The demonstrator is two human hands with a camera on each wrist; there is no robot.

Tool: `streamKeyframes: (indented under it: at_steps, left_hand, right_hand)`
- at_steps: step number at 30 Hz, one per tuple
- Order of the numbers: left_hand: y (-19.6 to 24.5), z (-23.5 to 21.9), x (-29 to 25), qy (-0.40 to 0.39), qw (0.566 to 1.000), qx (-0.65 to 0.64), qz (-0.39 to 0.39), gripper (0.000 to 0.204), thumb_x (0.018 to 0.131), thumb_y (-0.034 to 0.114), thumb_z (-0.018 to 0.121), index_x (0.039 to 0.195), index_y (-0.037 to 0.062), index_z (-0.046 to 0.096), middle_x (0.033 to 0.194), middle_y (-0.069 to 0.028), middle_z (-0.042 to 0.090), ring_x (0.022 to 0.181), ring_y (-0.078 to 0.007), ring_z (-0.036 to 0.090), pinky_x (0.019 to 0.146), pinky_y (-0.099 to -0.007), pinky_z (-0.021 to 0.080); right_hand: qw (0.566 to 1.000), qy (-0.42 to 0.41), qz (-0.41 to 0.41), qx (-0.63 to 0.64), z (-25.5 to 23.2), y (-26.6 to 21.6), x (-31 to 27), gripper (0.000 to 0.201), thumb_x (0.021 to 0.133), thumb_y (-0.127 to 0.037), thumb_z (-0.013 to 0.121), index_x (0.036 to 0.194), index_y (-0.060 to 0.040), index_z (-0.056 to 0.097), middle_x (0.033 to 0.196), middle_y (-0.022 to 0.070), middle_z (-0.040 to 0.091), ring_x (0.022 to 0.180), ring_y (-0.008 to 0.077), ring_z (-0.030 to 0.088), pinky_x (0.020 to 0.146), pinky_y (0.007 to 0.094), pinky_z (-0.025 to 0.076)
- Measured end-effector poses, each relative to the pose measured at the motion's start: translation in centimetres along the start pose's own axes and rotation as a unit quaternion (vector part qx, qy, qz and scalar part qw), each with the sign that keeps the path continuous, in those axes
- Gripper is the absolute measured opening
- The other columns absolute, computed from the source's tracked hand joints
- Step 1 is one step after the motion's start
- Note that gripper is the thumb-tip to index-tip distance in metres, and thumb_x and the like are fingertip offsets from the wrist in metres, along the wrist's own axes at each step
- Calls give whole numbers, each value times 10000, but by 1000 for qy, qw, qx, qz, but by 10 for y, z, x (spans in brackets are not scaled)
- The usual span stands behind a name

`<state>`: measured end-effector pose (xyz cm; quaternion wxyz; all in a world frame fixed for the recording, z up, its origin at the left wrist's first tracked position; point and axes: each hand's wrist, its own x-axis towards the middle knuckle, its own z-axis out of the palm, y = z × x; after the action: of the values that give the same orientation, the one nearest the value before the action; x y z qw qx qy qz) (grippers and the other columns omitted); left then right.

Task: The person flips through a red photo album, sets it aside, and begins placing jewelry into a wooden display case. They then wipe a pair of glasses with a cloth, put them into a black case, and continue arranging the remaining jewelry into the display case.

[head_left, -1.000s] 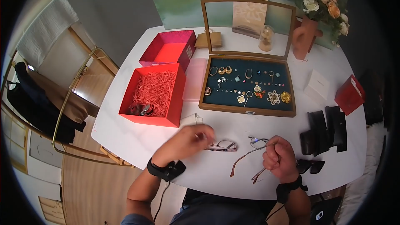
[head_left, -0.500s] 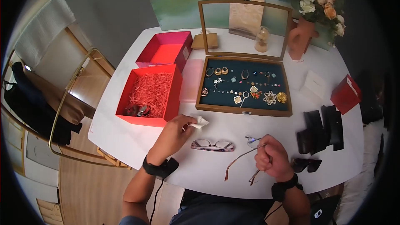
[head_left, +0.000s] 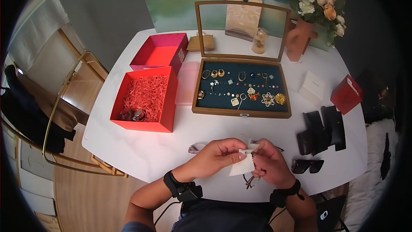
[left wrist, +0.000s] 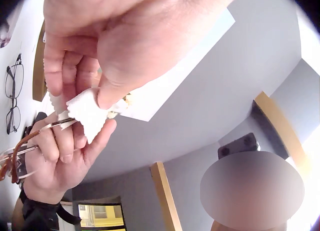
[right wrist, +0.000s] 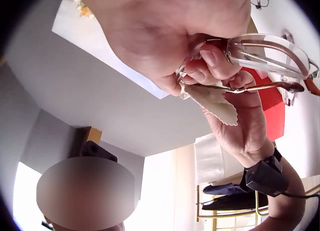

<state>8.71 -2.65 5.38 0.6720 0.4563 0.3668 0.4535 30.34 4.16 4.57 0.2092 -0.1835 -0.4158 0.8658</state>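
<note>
Left hand (head_left: 216,158): fingers pinch the cloth (head_left: 243,166).
Right hand (head_left: 277,165): fingers grip the glasses (right wrist: 267,61).
Cloth: touches the glasses (exact spot hidden).
Glasses: six o'clock from the case (head_left: 223,111), above the bench (head_left: 128,150).

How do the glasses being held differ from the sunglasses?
The held glasses have clear lenses, while the sunglasses have dark ones. The held glasses have thin rims; the sunglasses look chunkier and darker. The held glasses are in the right hand, whereas the sunglasses rest on the table. Both are eyewear with two lenses.
</note>
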Motion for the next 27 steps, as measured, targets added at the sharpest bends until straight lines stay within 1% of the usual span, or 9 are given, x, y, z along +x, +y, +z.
streamKeyframes:
  at_steps: [7, 9, 14, 17, 19, 20, 22, 24, 27]
  left_hand:
    - [4, 3, -3, -11, 998, -50, -21, 256, 1052, 198, 545, 1223, 11, 583, 1046, 27, 629, 968, -23, 559, 859, -202, 460]
    - [6, 1, -3, -15, 998, -27, -49, 307, 1046, 266, 555, 1227, 22, 596, 1003, 24, 640, 915, -30, 561, 808, -209, 461]
    - [7, -6, -4, -42, 994, 16, -100, 291, 1049, 271, 550, 1164, 20, 642, 979, 30, 640, 896, -26, 551, 803, -208, 457]
    - [8, -7, -7, -57, 994, 19, -92, 294, 1052, 276, 545, 1137, 15, 648, 962, 42, 631, 881, -17, 531, 790, -209, 449]
    - [9, -8, -10, -62, 995, 10, -77, 301, 1056, 284, 538, 1129, 11, 642, 951, 54, 622, 871, -10, 515, 777, -209, 442]
    - [8, -8, -12, -57, 996, 0, -70, 301, 1055, 278, 539, 1151, 13, 642, 970, 50, 627, 885, -11, 519, 798, -208, 445]
    - [6, -8, -13, -52, 997, -10, -63, 302, 1055, 273, 539, 1174, 14, 642, 988, 46, 631, 898, -11, 524, 818, -208, 448]
    - [2, -8, -14, -62, 990, -108, -69, 302, 1056, 255, 536, 1211, 15, 634, 1034, 36, 637, 940, -16, 532, 854, -205, 450]
    - [-5, -10, -18, -62, 986, -117, -97, 299, 1053, 238, 541, 1229, 8, 617, 1076, 28, 629, 962, -22, 532, 858, -210, 450]
  right_hand:
    - [994, -8, -43, -103, 6, -1, 1, 129, 1009, -79, 574, 1040, -76, 449, 769, -19, 505, 600, 28, 407, 540, 219, 351]
    - [988, -6, -56, -141, 5, 0, 2, 141, 1003, -72, 583, 1044, -78, 449, 779, -16, 515, 622, 23, 419, 552, 212, 352]
    - [964, -8, -93, -250, 11, -8, -1, 172, 983, -46, 606, 1052, -77, 451, 807, -10, 547, 678, 10, 446, 586, 192, 355]
    - [965, 8, -122, -231, 10, -7, -3, 189, 961, -7, 607, 1053, -78, 457, 804, -16, 550, 657, 5, 453, 572, 194, 364]
    - [978, 72, -116, -157, 4, -9, -6, 178, 946, 35, 564, 1045, -70, 460, 776, 0, 536, 606, 25, 456, 538, 211, 377]
    - [978, 72, -116, -157, 4, -10, -6, 178, 946, 35, 564, 1045, -70, 460, 776, 0, 536, 606, 25, 456, 538, 211, 377]
    - [983, 61, -161, -57, 5, -12, -3, 165, 934, 56, 508, 1030, -66, 453, 740, 20, 504, 524, 58, 424, 473, 237, 359]
    - [982, 84, -164, -51, 10, -13, -2, 132, 949, 30, 493, 1024, -67, 446, 722, 24, 478, 499, 68, 398, 450, 242, 334]
    - [977, 104, -185, -5, 10, -18, -3, 87, 972, -15, 479, 1016, -76, 436, 698, 22, 433, 465, 75, 353, 417, 245, 288]
